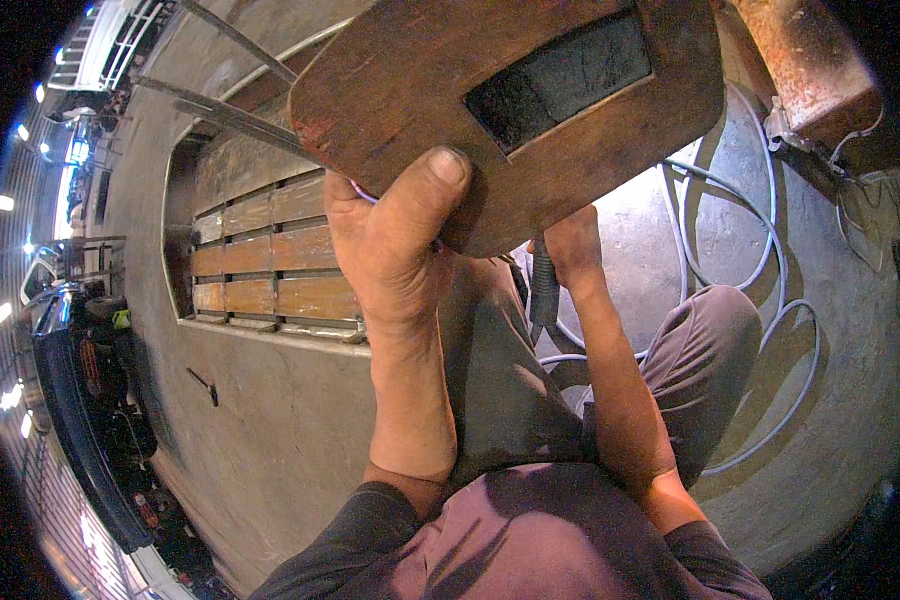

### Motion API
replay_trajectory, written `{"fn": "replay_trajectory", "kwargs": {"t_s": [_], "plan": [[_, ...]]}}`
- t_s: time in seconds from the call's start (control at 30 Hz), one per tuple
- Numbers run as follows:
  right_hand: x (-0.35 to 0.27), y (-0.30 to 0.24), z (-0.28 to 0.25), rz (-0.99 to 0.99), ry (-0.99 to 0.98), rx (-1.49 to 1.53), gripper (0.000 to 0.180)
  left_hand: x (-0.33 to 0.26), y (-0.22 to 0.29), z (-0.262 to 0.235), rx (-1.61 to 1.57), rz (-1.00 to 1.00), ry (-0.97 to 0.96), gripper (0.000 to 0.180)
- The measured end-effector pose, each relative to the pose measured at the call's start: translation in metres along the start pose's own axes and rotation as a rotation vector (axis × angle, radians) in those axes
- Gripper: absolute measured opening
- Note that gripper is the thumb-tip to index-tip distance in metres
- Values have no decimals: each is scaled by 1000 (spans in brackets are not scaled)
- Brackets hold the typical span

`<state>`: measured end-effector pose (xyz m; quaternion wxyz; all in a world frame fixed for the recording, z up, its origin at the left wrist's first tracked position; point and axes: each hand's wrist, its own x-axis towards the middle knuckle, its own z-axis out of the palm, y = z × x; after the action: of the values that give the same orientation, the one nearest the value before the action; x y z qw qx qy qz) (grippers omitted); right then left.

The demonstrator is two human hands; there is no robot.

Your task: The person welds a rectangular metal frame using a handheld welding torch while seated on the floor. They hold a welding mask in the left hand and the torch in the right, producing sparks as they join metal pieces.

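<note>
A brown hand-held welding shield (390, 100) with a dark rectangular window (565, 85) fills the upper middle of the head view. My left hand (392, 235) is closed on its near left edge, thumb flat on the face toward me; the fingers behind it are hidden. Below the shield's lower edge, my right hand (576, 245) is wrapped around a welding torch, whose black ribbed cable sleeve (544, 290) hangs down beside it. The shield hides the torch's front end. Bright white light falls on the floor just right of my right hand.
Pale cable (773, 230) lies in loops on the concrete floor at the right. A rusty metal piece (815, 60) stands at the far right. Wooden slats in a metal frame (270, 258) are at the left, with metal rods (220, 112) above. A dark vehicle (80, 400) stands far left.
</note>
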<state>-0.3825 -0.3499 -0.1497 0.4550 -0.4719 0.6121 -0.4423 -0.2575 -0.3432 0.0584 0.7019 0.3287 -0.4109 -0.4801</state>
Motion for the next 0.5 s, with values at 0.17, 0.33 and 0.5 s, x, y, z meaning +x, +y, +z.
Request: {"fn": "replay_trajectory", "kwargs": {"t_s": [0.17, 0.33, 0.5], "plan": [[-2, -4, 0, -5, -35, 139, 37, 1, -2, -7, 44, 22, -51, 57], [-15, -57, -8, 252, 83, 208, 36, 1, -5, -11, 34, 61, -55, 46], [-16, -40, -13, 220, 102, 366, 31, 11, -6, -20, -27, 162, 244, 29]]}}
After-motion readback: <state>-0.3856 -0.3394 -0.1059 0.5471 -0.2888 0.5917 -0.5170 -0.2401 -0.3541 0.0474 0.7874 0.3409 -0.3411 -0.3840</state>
